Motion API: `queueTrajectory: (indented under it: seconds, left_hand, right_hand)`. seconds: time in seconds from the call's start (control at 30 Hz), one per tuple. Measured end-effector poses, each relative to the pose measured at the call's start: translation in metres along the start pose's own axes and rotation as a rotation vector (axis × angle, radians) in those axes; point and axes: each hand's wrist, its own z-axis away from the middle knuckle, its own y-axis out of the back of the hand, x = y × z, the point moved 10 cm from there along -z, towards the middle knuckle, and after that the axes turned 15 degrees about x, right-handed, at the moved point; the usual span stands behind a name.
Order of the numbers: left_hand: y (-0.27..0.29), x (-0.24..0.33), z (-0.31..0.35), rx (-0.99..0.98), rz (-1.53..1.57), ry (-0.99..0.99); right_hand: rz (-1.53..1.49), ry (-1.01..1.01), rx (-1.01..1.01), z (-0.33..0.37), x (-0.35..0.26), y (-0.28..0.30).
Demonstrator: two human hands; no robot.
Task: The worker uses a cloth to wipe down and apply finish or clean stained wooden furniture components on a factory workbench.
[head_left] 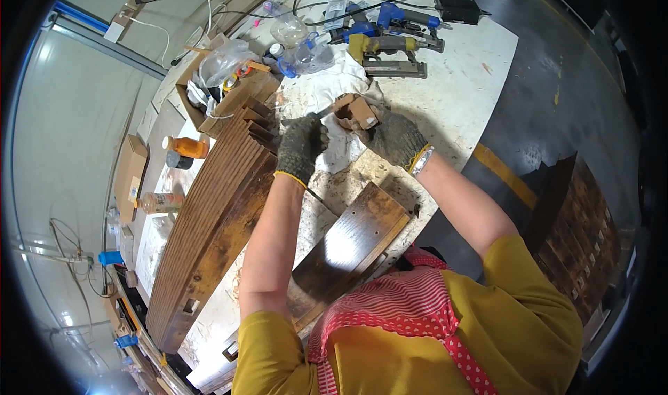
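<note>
Both my hands wear dark, worn work gloves with yellow cuffs. My right hand [398, 139] is closed on a small brown cardboard box [362, 114], tilted over a crumpled white cloth [339, 148]. My left hand [300, 146] is beside the cloth with its fingers curled; what they hold, if anything, is hidden. Close to the left hand's outer side lies a stack of long, dark brown grooved wooden boards [212, 214]. Nearer to my body rests a shorter dark-stained wooden piece [355, 236], with light glaring off its top.
Several nail guns [391, 47] and a black case [459, 6] sit at the table's far side. Left of them are clear plastic bottles [306, 55] and a filled cardboard box [226, 92]. An orange bottle [186, 147] stands left of the boards. More stained wood [577, 235] is stacked at right.
</note>
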Motion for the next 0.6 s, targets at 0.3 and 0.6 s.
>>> queueTrajectory:
  seconds: [0.3,0.6]
  left_hand:
    - [0.000,-0.019,0.019,-0.011,0.031,0.014]
    - [0.003,-0.025,0.018,-0.045,0.042,-0.008]
  right_hand:
    - [0.136,0.104,0.060,-0.005,-0.003,0.005]
    - [0.298,0.171,-0.080,-0.001,-0.001,0.001]
